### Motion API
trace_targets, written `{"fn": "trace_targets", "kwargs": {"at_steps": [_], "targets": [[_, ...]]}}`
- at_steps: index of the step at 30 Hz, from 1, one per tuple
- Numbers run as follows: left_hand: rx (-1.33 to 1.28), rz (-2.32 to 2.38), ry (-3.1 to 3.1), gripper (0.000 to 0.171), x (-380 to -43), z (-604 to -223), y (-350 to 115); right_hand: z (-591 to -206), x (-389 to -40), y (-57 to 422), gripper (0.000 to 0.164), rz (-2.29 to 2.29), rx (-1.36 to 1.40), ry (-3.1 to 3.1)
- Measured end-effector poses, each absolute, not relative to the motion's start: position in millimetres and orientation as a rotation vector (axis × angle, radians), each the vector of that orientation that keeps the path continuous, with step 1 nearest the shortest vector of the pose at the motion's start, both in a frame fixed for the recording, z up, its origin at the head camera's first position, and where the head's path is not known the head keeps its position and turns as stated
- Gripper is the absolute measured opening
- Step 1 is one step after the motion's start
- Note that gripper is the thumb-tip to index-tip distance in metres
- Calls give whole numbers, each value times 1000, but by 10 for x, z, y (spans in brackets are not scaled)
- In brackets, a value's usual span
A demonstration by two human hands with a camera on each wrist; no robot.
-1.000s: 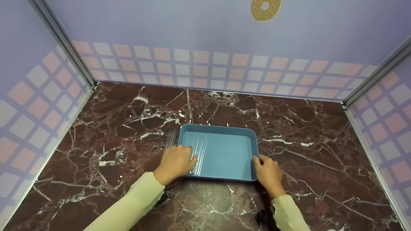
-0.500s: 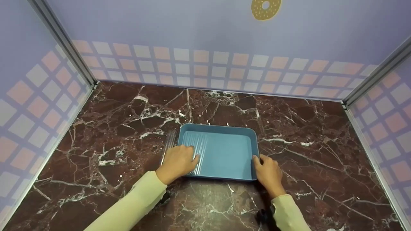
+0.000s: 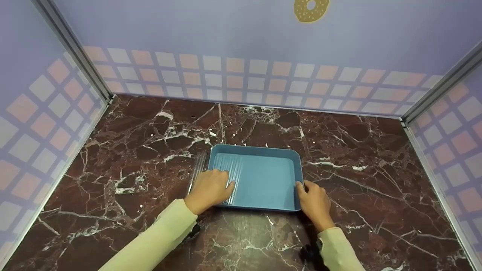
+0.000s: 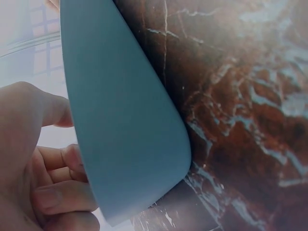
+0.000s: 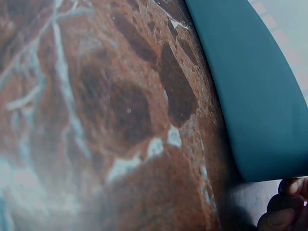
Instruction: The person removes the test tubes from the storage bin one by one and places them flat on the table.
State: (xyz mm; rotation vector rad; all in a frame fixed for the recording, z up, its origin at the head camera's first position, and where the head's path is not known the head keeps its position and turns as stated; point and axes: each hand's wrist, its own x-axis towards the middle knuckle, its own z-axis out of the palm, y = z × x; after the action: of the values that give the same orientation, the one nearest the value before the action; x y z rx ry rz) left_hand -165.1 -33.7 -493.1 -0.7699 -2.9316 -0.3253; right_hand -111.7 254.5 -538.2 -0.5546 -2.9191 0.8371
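A shallow blue rectangular tray (image 3: 267, 180) sits on the marbled surface in the head view. Over its left end lies a clear ribbed plastic sheet (image 3: 235, 169), part of which sticks out past the left rim. My left hand (image 3: 211, 188) is above that rim, fingers curled at the ribbed sheet; the exact grip is partly hidden. In the left wrist view its thumb and bent fingers (image 4: 67, 195) show behind the tray's side wall (image 4: 120, 120). My right hand (image 3: 314, 203) grips the tray's right side near the front corner, thumb over the rim and fingers outside.
Brown-red marbled table (image 3: 131, 162) with white veins lies all round the tray. A purple back wall (image 3: 241, 37) with pink and white squares closes off the far side, and similar panels stand left and right.
My left hand has shifted slightly to the right over the tray, leaving more of the clear sheet showing left of it. The right hand and the tray stay nearly in place.
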Motion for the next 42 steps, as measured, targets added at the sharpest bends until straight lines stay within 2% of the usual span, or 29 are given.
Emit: {"fn": "trace_targets", "kwargs": {"at_steps": [30,42], "targets": [[-778,-333,-2966,49,-1683,-4974,-278,-5375,-1109,2553,38,862,-543,-2898],[-797,-322,-2976,50,-1670,-4975,-254,-5376,-1118,2554,41,839,-549,-2906]]}}
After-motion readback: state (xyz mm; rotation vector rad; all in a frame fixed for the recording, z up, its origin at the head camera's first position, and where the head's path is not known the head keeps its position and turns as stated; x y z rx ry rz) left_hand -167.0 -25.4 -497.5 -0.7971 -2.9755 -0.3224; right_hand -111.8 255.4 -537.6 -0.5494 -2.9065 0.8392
